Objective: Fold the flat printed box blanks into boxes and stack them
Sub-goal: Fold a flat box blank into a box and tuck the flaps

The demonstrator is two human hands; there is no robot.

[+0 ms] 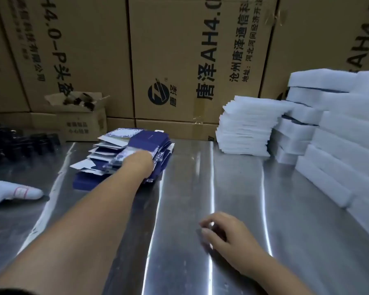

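reaching out, the left hand (137,162) is on the blanks (145,138), a messy fanned pile at the far side of the table (190,177), left of centre. its fingers are hidden past the back of the hand and blurred, so i can't tell if it's pinching a blank or just lying on top. right hand (226,233) is low over the near table, fingers loosely curled, holding nothing. my read on handling: thin card, light, stiff only between creases, probably slick, so sheets will slide on each other and on the steel. best taken by an overhanging edge, top sheet only, or several come along. around: foam sheets (245,128) and white blocks (339,141) stacked right, black parts (19,143) and a white handset (11,191) left, cartons (179,50) behind. nothing stands between hands and pile.
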